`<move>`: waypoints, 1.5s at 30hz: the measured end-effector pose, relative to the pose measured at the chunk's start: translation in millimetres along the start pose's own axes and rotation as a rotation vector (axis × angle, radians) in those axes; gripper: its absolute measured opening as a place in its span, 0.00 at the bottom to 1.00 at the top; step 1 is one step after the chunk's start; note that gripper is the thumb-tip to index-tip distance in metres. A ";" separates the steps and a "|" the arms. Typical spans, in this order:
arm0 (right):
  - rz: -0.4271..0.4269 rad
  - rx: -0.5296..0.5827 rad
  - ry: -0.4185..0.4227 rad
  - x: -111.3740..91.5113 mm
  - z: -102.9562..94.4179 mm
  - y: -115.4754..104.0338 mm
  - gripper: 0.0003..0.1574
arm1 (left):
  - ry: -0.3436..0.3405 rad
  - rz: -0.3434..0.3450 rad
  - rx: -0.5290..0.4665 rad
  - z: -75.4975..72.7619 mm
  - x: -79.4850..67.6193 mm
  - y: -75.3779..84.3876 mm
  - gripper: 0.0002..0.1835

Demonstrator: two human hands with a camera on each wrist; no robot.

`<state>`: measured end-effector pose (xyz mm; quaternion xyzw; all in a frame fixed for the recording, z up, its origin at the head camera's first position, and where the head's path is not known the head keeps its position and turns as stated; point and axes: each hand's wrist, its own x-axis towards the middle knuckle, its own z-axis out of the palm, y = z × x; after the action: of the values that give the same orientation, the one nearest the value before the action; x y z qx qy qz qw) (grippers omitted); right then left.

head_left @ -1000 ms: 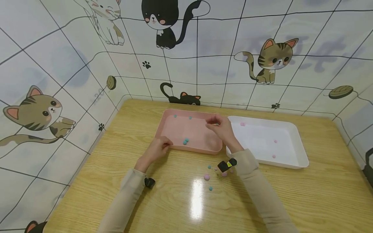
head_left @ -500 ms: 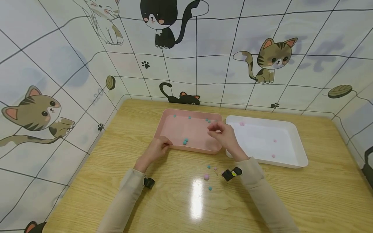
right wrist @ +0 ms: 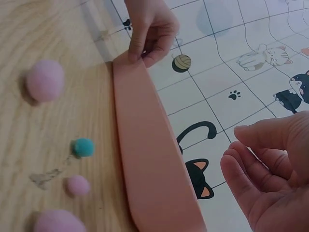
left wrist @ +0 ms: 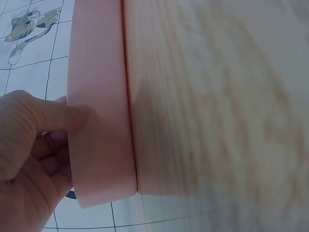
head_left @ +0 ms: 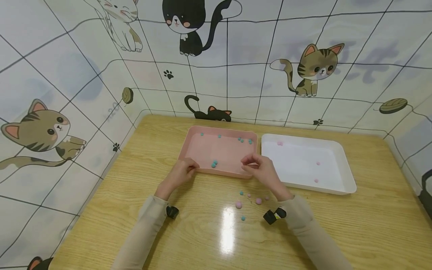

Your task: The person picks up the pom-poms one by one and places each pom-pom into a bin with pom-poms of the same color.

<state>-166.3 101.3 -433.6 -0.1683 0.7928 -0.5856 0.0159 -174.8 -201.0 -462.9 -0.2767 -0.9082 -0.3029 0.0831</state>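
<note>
My left hand (head_left: 182, 172) pinches the front left corner of a pink tray (head_left: 233, 153); in the left wrist view the thumb (left wrist: 72, 116) lies on the outer wall with the fingers behind the rim. Over the tray's front right corner is my right hand (head_left: 263, 171). The right wrist view shows its fingers (right wrist: 231, 166) loosely bent, a gap at the thumb and nothing held. Several small teal balls (head_left: 214, 164) lie inside the pink tray, mostly along its back. Loose on the table before it are pink balls (head_left: 239, 204) and teal balls (head_left: 243, 218).
A white tray (head_left: 297, 153) stands right beside the pink one, with a few small pink balls (head_left: 318, 163) in it. Both trays rest on a wooden table (head_left: 118, 187). Behind and to the left rises a wall covering (head_left: 249, 82) printed with cats.
My right hand has drawn back from the pink tray's back right area toward its front corner, uncovering teal balls there. My left hand keeps its place on the rim.
</note>
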 end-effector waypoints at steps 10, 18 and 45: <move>-0.082 0.014 -0.040 -16.8 9.3 3.3 0.07 | -0.001 -0.007 0.004 0.9 -0.2 -2.6 0.07; -0.081 0.037 -0.079 -33.1 17.3 5.9 0.08 | -0.001 0.002 0.001 -0.2 0.0 -2.2 0.07; -0.119 -0.136 -0.193 -45.0 32.6 33.4 0.13 | -0.017 -0.005 0.000 -1.7 0.5 -0.7 0.05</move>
<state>-124.9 92.6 -482.8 -0.2713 0.8141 -0.5114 0.0457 -175.7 -202.2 -461.7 -0.2768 -0.9096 -0.3006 0.0748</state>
